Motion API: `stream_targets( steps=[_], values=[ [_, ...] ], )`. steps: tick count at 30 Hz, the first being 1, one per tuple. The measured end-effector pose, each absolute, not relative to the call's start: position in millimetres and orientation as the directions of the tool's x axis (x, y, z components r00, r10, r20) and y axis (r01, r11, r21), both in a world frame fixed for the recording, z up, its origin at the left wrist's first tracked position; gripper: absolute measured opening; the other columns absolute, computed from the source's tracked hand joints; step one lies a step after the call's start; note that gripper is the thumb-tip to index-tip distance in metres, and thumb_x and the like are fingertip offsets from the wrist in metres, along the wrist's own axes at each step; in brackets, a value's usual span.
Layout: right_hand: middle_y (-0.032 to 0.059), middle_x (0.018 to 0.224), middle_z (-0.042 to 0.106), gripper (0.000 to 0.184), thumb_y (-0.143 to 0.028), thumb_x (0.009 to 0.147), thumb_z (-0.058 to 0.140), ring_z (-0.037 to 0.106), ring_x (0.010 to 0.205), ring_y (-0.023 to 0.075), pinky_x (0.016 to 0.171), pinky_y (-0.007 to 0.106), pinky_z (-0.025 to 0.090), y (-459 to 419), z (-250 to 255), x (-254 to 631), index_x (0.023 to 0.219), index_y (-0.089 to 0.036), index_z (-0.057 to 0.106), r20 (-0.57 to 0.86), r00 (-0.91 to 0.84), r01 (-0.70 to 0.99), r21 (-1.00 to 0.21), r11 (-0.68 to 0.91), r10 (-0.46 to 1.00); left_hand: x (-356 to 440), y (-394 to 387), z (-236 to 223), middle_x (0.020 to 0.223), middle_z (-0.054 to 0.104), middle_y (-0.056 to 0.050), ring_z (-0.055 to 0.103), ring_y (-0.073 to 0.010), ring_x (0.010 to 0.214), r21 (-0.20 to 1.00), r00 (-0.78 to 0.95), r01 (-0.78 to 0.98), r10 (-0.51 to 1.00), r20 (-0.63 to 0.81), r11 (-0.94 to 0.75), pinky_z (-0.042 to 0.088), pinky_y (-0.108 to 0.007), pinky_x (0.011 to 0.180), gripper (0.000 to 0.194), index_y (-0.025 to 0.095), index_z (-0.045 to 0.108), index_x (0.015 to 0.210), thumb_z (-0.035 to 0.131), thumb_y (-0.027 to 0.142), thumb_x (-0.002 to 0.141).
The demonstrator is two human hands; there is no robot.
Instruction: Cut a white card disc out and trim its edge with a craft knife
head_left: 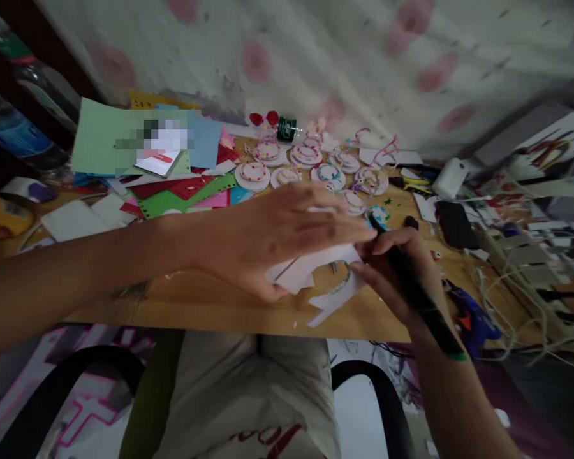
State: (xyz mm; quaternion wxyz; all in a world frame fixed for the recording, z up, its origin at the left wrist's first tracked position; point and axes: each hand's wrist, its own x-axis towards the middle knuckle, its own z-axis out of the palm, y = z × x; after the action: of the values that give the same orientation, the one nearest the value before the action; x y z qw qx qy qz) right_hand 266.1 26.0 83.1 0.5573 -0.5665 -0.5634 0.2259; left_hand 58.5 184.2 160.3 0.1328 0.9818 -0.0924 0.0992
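My left hand (pixel 277 236) reaches across the middle of the desk, fingers stretched together and bent over a folded or cut piece of white paper (pixel 299 271), with the thumb beneath. A curved strip of that paper hangs below, near a beaded ring (pixel 343 280). In my right hand (pixel 409 271) lies a long black marker (pixel 414 280) with a green end, slanting back along the wrist. The right fingertips are at the paper's right edge; whether they grip it I cannot tell. Behind the hands sit several beaded rings on white paper discs (pixel 252 177).
Coloured paper sheets (pixel 184 191) and a phone (pixel 160 156) lie at the back left. To the right are yellow-handled pliers (pixel 416 183), a black phone-like object (pixel 456 224), a blue glue gun (pixel 473 315) and tangled white cables (pixel 500 306). Bottles (pixel 16 131) stand far left.
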Motion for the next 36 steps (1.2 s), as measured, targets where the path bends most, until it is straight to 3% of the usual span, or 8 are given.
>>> stream_targets(
  steps=[3,6,9,12,17,24,29,36],
  values=[
    [-0.0038,0.083,0.059,0.033,-0.021,0.077,0.077,0.057,0.072,0.0140,0.059,0.023,0.047,14.1,66.2,257.6,0.091,-0.028,0.048,0.266,0.586,0.089,-0.960,0.265,0.765,45.5,166.9,139.5,0.159,0.027,-0.015,0.022,-0.0265,0.147,0.494,0.887,0.083,0.290,0.360,-0.866,0.019,-0.044,0.121,0.091,0.007,0.021,0.149,0.072,0.040,0.081],
    [-0.0030,0.091,0.055,0.031,-0.025,0.081,0.072,0.060,0.077,0.0129,0.062,0.022,0.051,6.5,43.1,231.9,0.093,-0.029,0.044,0.173,0.724,-0.005,-0.967,0.256,0.667,36.4,130.2,81.6,0.154,0.034,-0.019,0.035,-0.0281,0.143,0.896,0.706,0.168,0.684,0.182,-0.412,0.034,-0.047,0.115,0.086,0.014,0.023,0.146,0.068,0.050,0.082],
    [-0.0013,0.095,0.055,0.032,-0.028,0.082,0.072,0.063,0.082,0.0133,0.068,0.024,0.056,2.2,23.9,195.2,0.094,-0.028,0.043,-0.005,0.764,-0.165,-0.968,0.188,0.645,35.7,91.3,31.8,0.137,0.055,-0.020,0.056,-0.0283,0.126,0.997,0.704,0.079,0.707,-0.072,0.022,0.050,-0.046,0.102,0.081,0.018,0.029,0.140,0.065,0.058,0.080],
    [0.0031,0.099,0.061,0.028,-0.030,0.088,0.066,0.067,0.091,0.0195,0.076,0.033,0.059,-3.5,9.0,172.4,0.098,-0.029,0.040,0.026,0.638,-0.099,-0.989,0.115,0.769,31.4,78.8,19.1,0.133,0.061,-0.017,0.057,-0.0294,0.125,0.980,0.630,0.096,0.752,-0.196,0.176,0.051,-0.046,0.100,0.062,0.019,0.042,0.135,0.057,0.054,0.087],
    [0.0003,0.100,0.060,0.032,-0.027,0.086,0.069,0.066,0.094,0.0193,0.090,0.040,0.054,-8.4,-14.1,198.7,0.100,-0.030,0.041,0.164,0.629,0.054,-0.984,0.168,0.760,7.9,123.8,32.4,0.119,0.070,-0.012,0.065,-0.0311,0.112,0.963,0.591,0.232,0.765,-0.254,0.140,0.054,-0.049,0.093,0.044,0.019,0.060,0.114,0.067,0.049,0.082],
    [0.0035,0.101,0.062,0.033,-0.022,0.083,0.072,0.065,0.091,0.0190,0.085,0.039,0.053,7.9,-26.7,236.8,0.101,-0.027,0.045,0.236,0.499,0.223,-0.965,0.139,0.834,15.7,169.3,30.0,0.106,0.072,-0.007,0.071,-0.0240,0.097,0.940,0.819,0.322,0.466,-0.335,0.110,0.058,-0.039,0.078,0.032,0.020,0.051,0.113,0.062,0.031,0.085],
    [0.0029,0.094,0.060,0.032,-0.026,0.084,0.072,0.063,0.087,0.0196,0.074,0.036,0.054,25.5,-22.8,241.0,0.100,-0.027,0.045,0.240,0.443,0.298,-0.948,0.110,0.864,22.5,168.1,19.6,0.106,0.071,-0.007,0.070,-0.0240,0.098,0.913,0.769,0.390,0.502,-0.396,0.123,0.058,-0.038,0.076,0.031,0.020,0.047,0.112,0.059,0.032,0.086],
    [-0.0007,0.094,0.058,0.031,-0.022,0.083,0.073,0.060,0.075,0.0141,0.064,0.027,0.052,40.4,-21.1,250.2,0.099,-0.027,0.046,0.244,0.390,0.380,-0.921,0.086,0.888,26.0,164.4,15.2,0.096,0.073,-0.011,0.071,-0.0283,0.084,0.729,0.690,0.622,0.640,-0.338,-0.286,0.054,-0.038,0.067,0.051,0.017,0.042,0.132,0.056,0.038,0.088]
  ],
)
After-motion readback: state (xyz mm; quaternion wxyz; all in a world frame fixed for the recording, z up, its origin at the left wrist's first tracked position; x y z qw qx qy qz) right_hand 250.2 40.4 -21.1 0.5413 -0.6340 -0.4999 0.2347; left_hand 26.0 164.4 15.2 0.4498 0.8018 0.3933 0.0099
